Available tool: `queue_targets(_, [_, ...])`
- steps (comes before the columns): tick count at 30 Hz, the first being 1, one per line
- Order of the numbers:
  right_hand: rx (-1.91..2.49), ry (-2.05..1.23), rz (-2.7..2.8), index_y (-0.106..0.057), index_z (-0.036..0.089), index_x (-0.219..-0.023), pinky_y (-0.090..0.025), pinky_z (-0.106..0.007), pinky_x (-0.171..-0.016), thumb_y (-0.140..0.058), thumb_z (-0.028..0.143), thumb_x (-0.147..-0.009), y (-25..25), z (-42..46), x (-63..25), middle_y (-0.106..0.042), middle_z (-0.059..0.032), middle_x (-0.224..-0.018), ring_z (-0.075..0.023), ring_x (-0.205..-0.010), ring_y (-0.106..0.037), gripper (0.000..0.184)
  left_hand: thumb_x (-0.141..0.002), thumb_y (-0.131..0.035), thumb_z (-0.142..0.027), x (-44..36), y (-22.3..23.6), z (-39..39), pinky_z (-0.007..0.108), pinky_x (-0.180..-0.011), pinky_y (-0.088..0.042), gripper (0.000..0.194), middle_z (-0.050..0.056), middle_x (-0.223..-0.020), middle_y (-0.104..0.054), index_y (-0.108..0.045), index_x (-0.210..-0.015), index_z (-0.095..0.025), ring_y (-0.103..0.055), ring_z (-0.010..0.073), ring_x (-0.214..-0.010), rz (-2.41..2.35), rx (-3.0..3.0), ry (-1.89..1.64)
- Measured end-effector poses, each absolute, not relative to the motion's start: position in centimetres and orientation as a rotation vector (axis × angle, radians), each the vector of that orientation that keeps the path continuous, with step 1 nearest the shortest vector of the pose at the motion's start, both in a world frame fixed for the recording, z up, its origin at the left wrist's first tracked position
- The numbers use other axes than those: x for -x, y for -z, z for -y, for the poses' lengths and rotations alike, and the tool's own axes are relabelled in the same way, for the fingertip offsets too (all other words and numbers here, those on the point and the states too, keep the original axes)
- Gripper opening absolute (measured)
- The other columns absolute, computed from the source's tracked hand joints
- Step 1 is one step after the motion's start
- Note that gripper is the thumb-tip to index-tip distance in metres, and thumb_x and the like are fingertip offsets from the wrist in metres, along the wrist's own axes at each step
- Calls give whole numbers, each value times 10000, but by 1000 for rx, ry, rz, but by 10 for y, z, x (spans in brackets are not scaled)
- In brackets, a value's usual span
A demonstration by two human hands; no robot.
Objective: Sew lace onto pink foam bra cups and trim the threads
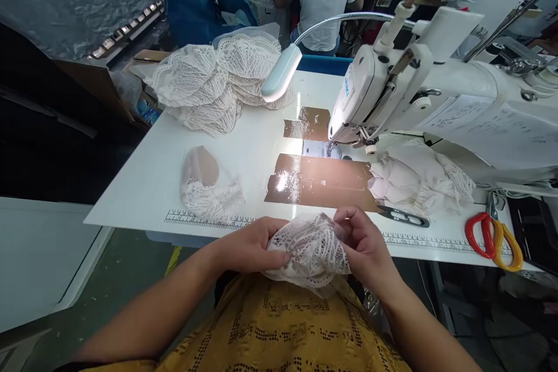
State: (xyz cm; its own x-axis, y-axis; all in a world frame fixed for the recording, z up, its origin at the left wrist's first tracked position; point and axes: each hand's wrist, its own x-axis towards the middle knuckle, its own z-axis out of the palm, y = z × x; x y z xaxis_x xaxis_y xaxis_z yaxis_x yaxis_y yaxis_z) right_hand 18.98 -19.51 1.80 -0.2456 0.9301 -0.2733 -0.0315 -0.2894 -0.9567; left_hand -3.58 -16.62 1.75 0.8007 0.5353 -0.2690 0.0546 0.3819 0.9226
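Observation:
A white lace bra cup point(307, 250) is held between my two hands, over my lap at the table's front edge. My left hand point(259, 247) grips its left side, the thumb lying on top of the lace. At its right edge, my right hand point(364, 241) pinches the fabric between thumb and fingers. Another lace piece with a beige cup pad point(206, 167) lies flat on the table to the left. Beyond my right hand, black thread snips point(403, 216) rest by the brown tape point(322, 177) in front of the sewing machine point(361, 99).
Stacked lace pieces point(213, 81) cover the back left of the white table point(143, 180). More white fabric point(418, 177) is bunched under the machine arm. Scissors point(494, 235) lie at the right edge. A lamp point(282, 72) overhangs the table. A co-worker point(322, 0) sits beyond.

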Motion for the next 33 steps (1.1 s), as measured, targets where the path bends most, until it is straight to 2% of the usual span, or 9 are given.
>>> queue_targets(4, [1280, -1425, 1334, -505, 265, -1208, -422, -230, -588, -646, 276, -815, -10, 185, -194, -564, 35, -730, -120, -626, -513, 418, -817, -657, -358, 33, -20, 164, 270, -745, -490, 291, 54, -928, -650, -661, -1016, -146, -606, 195, -839, -613, -1190, -409])
queue_targets(6, [1222, -1395, 1450, -605, 244, -1038, -424, -242, -616, -575, 325, -875, -12, 177, -197, -593, 6, -772, -130, -662, -527, 184, -821, -655, -350, 30, -23, 160, 265, -738, -481, 301, 54, -922, -639, -651, -1037, -141, -594, 187, -832, -623, -1217, -440])
queue_targets(9, [1115, -1491, 1567, -632, 197, -777, -425, -260, -648, -419, 407, -954, -18, 167, -201, -601, -21, -760, -150, -707, -544, 348, -816, -661, -296, 28, -25, 153, 244, -715, -462, 250, 43, -911, -615, -644, -1005, -133, -569, 164, -802, -643, -1243, -468])
queue_targets(16, [1154, -1355, 1383, -582, 185, -636, -363, -223, -538, -639, 364, -838, -21, 160, -197, -507, 34, -606, -101, -553, -439, 276, -736, -657, -183, 30, -12, 153, 273, -759, -503, 434, 74, -1022, -644, -567, -1160, -160, -620, 193, -890, -616, -612, -732])
queue_targets(21, [1113, -1142, 1452, -605, 190, -593, -407, -252, -615, -639, 277, -834, -20, 151, -185, -525, 16, -603, -130, -623, -492, 258, -828, -596, -308, 11, -11, 159, 381, -937, -476, 478, 130, -1213, -601, -524, -1273, -149, -572, 260, -1106, -486, -296, -789])
queue_targets(23, [1108, -1133, 1457, -598, 187, -544, -420, -267, -652, -664, 271, -809, -18, 148, -177, -503, 15, -561, -137, -631, -487, 286, -794, -623, -195, -3, -13, 158, 352, -879, -501, 475, 119, -1137, -643, -544, -1260, -149, -609, 242, -1031, -554, -299, -799])
queue_targets(27, [1107, -1419, 1104, -622, 190, -565, -415, -250, -577, -728, 352, -752, -10, 145, -173, -533, 22, -567, -113, -565, -456, 270, -591, -598, 44, -16, -9, 157, 211, -633, -493, 513, 41, -835, -692, -657, -1064, -146, -635, 147, -728, -703, -325, -832])
queue_targets(30, [1069, -1513, 756, -627, 197, -611, -428, -234, -557, -772, 406, -696, -7, 143, -181, -572, 28, -589, -104, -550, -478, 268, -666, -616, -3, 6, -2, 160, 178, -484, -417, 131, -3, -544, -587, -660, -706, -119, -515, 77, -470, -632, -503, -671])
queue_targets(33, [1085, -1548, 843, -624, 191, -629, -421, -211, -540, -782, 374, -699, -11, 140, -190, -583, 33, -591, -92, -542, -486, 251, -734, -592, -30, 44, -12, 158, 189, -499, -421, 209, 12, -525, -578, -573, -546, -117, -535, 87, -486, -464, -897, -412])
